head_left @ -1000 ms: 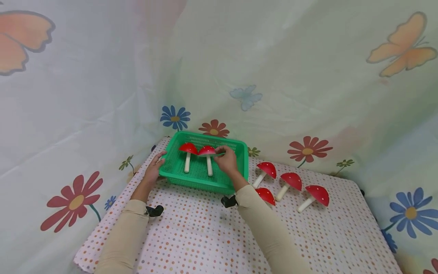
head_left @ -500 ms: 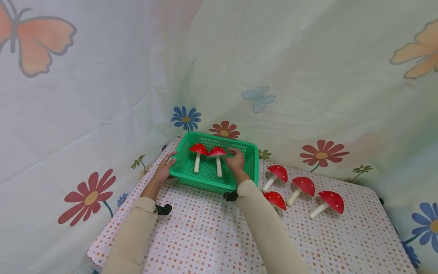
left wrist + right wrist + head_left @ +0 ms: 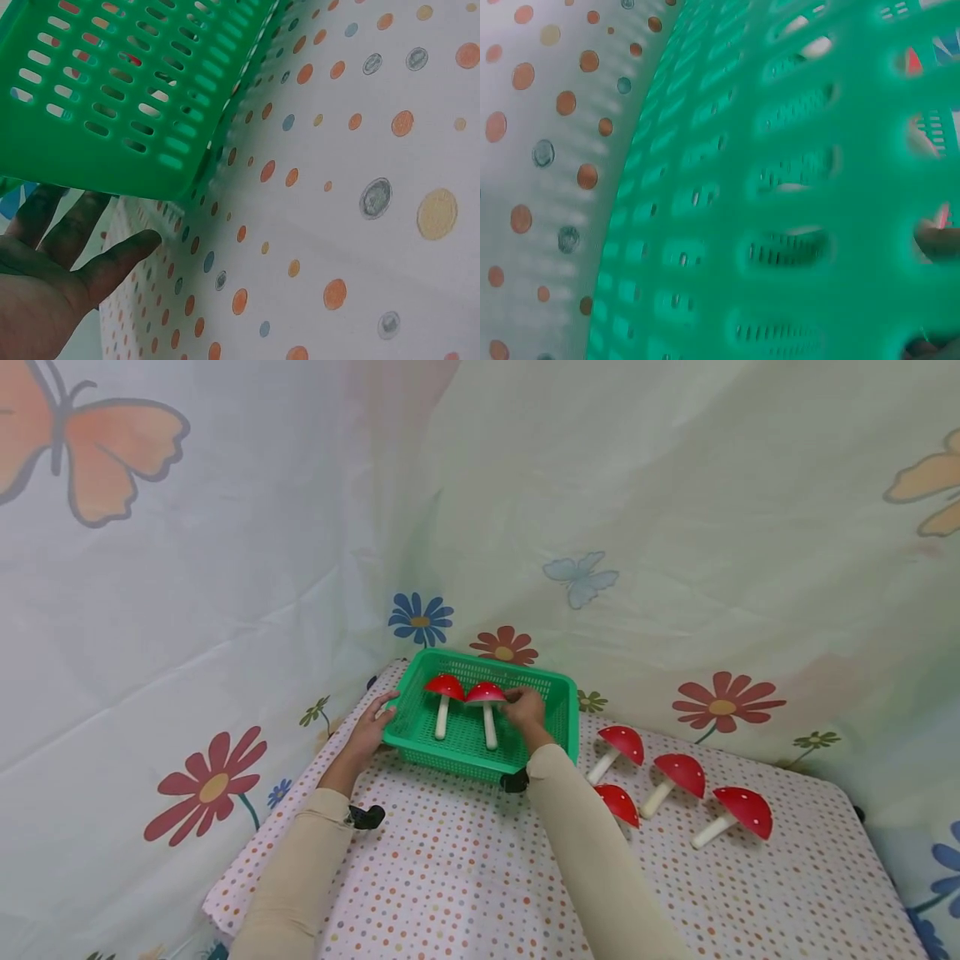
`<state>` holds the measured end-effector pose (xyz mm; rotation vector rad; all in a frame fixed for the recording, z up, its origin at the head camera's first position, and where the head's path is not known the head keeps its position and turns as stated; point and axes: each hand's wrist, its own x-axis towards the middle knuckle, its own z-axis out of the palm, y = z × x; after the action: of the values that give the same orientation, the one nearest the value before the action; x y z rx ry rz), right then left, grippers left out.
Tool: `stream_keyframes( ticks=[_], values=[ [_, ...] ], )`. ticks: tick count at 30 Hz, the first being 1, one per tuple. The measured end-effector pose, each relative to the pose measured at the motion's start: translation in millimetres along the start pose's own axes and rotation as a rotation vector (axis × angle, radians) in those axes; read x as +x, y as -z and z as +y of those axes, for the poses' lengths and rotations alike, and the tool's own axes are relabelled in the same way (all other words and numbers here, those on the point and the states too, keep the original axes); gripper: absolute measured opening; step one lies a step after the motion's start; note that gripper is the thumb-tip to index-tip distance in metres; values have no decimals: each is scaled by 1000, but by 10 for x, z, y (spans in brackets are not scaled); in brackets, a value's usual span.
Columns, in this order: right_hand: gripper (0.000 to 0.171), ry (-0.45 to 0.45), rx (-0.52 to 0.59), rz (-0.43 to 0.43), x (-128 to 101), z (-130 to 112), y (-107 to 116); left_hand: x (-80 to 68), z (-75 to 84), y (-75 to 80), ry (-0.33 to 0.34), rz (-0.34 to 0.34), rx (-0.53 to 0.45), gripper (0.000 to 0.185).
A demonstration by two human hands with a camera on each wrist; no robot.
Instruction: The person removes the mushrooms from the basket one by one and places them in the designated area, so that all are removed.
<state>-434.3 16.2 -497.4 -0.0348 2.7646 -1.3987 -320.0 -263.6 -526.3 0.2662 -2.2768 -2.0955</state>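
A green plastic basket [image 3: 450,758] stands on the table, with two toy mushrooms lying side by side in it, the left mushroom [image 3: 446,687] and the right mushroom [image 3: 487,695]. Both have red, white-spotted caps and pale stems. My left hand [image 3: 369,727] touches the basket's left end with its fingers spread; in the left wrist view the hand [image 3: 52,277] has its fingertips under the rim. My right hand [image 3: 527,708] reaches into the basket and pinches the cap edge of the right mushroom. The basket wall [image 3: 780,210] mostly hides that hand in the right wrist view.
Several more toy mushrooms lie on the dotted tablecloth [image 3: 465,868] right of the basket, among them a mushroom [image 3: 679,773] and the farthest one [image 3: 742,812]. My right sleeve [image 3: 592,852] partly covers the nearest. A flowered curtain [image 3: 480,527] hangs behind the table.
The head view has turned left, so everything shifts right in it. My right hand drew slightly off the right mushroom's cap and is now back at its edge. The left hand stays at the basket.
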Motion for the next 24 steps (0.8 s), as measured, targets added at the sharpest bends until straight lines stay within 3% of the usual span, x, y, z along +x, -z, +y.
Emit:
stream_keyframes(
  ticks=[15, 24],
  values=[
    [22, 49, -289, 21, -11, -77, -5, 39, -16, -11, 31, 20, 22, 43],
    [21, 149, -331, 63, -14, -100, -22, 26, 15, 3, 33, 22, 20, 44]
  ],
)
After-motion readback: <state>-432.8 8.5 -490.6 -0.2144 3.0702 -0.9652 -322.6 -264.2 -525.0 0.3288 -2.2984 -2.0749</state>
